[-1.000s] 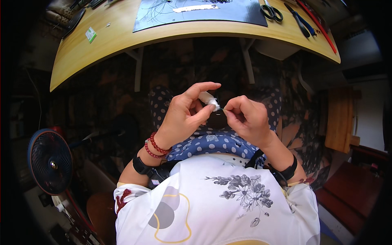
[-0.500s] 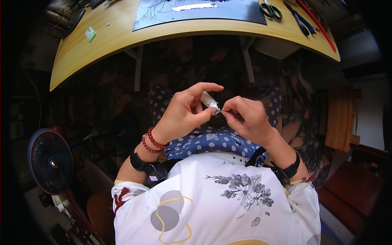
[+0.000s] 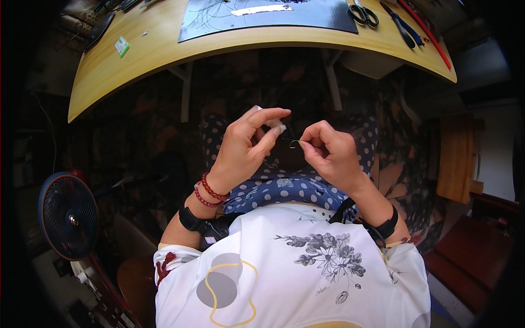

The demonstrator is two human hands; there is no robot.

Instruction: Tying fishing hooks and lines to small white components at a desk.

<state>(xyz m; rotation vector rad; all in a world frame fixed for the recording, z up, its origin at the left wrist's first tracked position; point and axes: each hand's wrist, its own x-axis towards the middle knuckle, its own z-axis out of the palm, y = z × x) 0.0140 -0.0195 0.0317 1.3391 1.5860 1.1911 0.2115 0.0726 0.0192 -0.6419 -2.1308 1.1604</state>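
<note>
Above my lap, my left hand (image 3: 249,136) is closed round a crumpled white wad (image 3: 280,127), which looks like tissue or cloth and is partly hidden by my fingers. My right hand (image 3: 328,145) pinches a small curved hook (image 3: 293,144) between thumb and forefinger; it looks like a fish hook. A thin dark thread (image 3: 290,131) runs from the hook up toward my left fingertips. Hook and wad are a short gap apart.
The wooden table (image 3: 147,60) stands ahead, bearing a dark mat (image 3: 262,30) with fine dark strands and a white strip. Scissors (image 3: 363,15), pliers (image 3: 403,30) and a red rod (image 3: 440,52) lie at the right. A small fan (image 3: 68,216) stands at the left.
My left hand has shifted left and slightly up with the white wad, away from my right fingertips. The hook now shows plainly in my right pinch.
</note>
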